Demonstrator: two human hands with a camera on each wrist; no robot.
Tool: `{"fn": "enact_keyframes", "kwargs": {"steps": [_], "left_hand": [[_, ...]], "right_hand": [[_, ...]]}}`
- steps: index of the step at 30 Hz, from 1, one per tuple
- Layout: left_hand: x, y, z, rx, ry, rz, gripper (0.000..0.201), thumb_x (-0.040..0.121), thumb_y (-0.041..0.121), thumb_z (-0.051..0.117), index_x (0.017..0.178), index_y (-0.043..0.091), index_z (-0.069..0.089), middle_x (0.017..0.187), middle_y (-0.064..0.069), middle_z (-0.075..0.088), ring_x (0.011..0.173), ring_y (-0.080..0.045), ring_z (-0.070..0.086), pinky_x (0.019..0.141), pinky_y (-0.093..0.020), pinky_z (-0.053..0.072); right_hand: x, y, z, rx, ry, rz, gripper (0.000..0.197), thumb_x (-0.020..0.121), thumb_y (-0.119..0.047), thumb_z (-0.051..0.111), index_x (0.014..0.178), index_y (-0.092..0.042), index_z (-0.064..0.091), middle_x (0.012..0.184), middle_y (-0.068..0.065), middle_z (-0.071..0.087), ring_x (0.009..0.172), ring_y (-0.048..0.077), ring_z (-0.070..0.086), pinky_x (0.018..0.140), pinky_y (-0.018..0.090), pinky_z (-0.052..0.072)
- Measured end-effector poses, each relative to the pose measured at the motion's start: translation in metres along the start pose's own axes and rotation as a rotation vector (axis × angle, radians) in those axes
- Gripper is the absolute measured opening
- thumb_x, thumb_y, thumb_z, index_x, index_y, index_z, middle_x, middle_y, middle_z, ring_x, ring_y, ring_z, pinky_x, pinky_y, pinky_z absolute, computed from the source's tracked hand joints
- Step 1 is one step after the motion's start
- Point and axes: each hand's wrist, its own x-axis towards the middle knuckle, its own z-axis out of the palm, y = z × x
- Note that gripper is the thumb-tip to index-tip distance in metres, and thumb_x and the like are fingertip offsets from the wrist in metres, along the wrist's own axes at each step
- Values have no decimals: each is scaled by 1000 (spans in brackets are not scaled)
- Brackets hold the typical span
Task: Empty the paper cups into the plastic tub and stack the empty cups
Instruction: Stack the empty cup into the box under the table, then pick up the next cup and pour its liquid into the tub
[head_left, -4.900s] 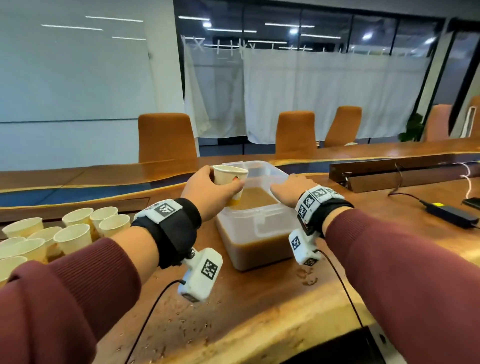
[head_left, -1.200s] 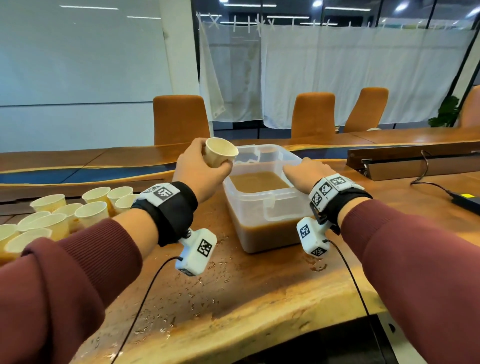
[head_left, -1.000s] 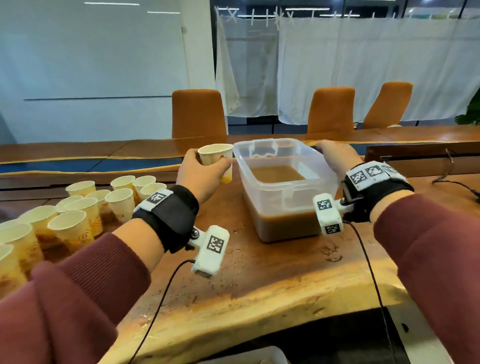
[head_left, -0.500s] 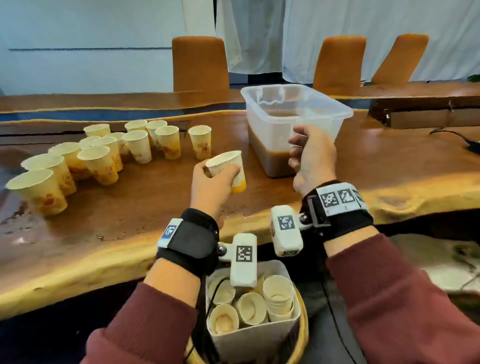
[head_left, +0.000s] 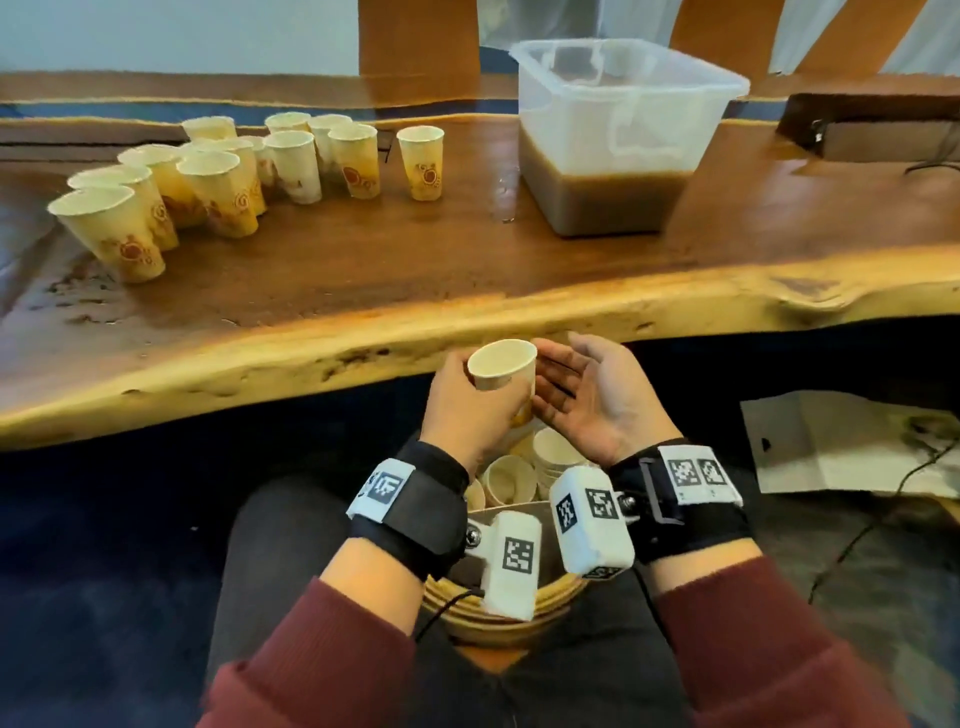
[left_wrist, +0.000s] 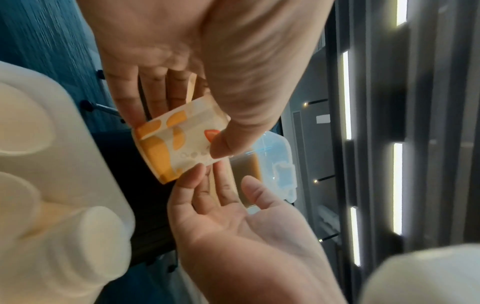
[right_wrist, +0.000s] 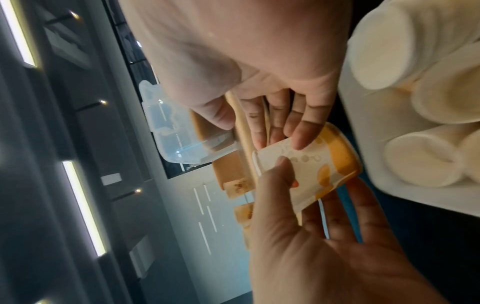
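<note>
Paper, cream with orange print: that is the cup (head_left: 503, 364) your left hand (head_left: 467, 410) grasps, fingers and thumb curled round its wall. You hold it below the near edge of the bench (head_left: 363, 280), above your lap. Its long axis tilts, the open mouth facing up and toward you, and the orange-banded base pointing down and away toward 1 o'clock. Its inside looks empty.

Your right hand (head_left: 597, 400) is released, palm up, fingers relaxed, just beside the cup at its 3 o'clock; in the right wrist view a fingertip (right_wrist: 298, 142) lies on the cup's wall.

Under your hands a box of stacked cups (head_left: 524, 467) sits on your lap, mostly hidden by your wrists and the wrist cameras; how many stacks it holds cannot be told. It seems to rest in a round wooden basket (head_left: 519, 613), only partly seen.

On the bench, the plastic tub (head_left: 618, 140) stands at 1 o'clock, brown liquid filling its lower part. A cluster of upright paper cups (head_left: 234, 176) stands at 10 to 11 o'clock; their contents are hard to make out. Brown chair backs (head_left: 415, 36) are cut off at 12 o'clock. The bench is dark wood with a pale raw edge and splash marks; the floor is dark blue.
</note>
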Motion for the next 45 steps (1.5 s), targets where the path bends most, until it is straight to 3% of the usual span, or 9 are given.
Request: {"fn": "enact_keyframes", "kwargs": {"steps": [12,15,20,26,32,36,38,40,45], "left_hand": [[29,-91,-27,377,25,-194,71,67,57,73,130,34,51,124,-2,63,126,-27,52,102,-46,49],[46,-98,-26,475,18,-216,65,75,60,71,131,31,52,130,-4,61,132,-33,43,106,-45,41],[57,-103,-28,605,-65,-231,61,80,38,73,136,23,52,145,-11,46,140,-33,33,115,-43,30],[55,-101,-33,570,-164,-276,84,87,52,69,155,18,34,162,-13,28,149,-33,28,119,-41,32],[53,-43,-48,522,-316,-203,73,96,57,57,153,13,44,150,-4,52,135,-20,50,102,-24,38],[47,4,-68,523,-411,-147,50,94,67,53,120,29,73,108,10,70,97,-6,63,81,-23,49],[47,19,-80,449,-419,-139,53,87,73,54,107,29,77,103,9,76,99,-10,69,91,-34,55],[47,31,-93,332,-394,-129,46,93,65,56,103,25,77,100,7,78,99,-11,73,95,-41,58],[59,68,-142,-107,-121,-67,30,102,42,57,105,17,72,94,1,76,90,-13,75,77,-30,60]], "right_hand": [[52,78,12,-56,-1,166,41,106,-38,53,125,-4,67,136,21,64,132,32,56,104,43,51],[70,82,19,-56,15,202,36,105,-37,53,116,-6,67,131,21,64,123,32,56,117,48,40],[88,87,23,-82,58,207,31,104,-34,56,117,-7,65,115,16,66,109,30,58,99,43,50],[89,85,19,-178,121,190,42,103,-37,56,132,-8,65,122,14,67,103,26,58,81,36,48],[63,40,34,-194,56,153,33,102,-24,46,105,-6,73,118,13,75,108,26,66,97,43,46],[39,20,47,-290,31,170,38,103,-36,49,105,-4,69,109,16,74,97,28,71,95,45,53],[25,17,53,-457,-19,168,45,105,-45,48,102,-8,72,109,16,77,102,29,73,95,46,54],[11,10,63,-548,-84,151,49,105,-49,48,97,-9,74,106,16,79,98,28,74,94,45,55],[18,-26,128,-343,-197,63,42,106,-42,47,95,-9,71,97,13,76,82,23,73,74,35,56]]}}
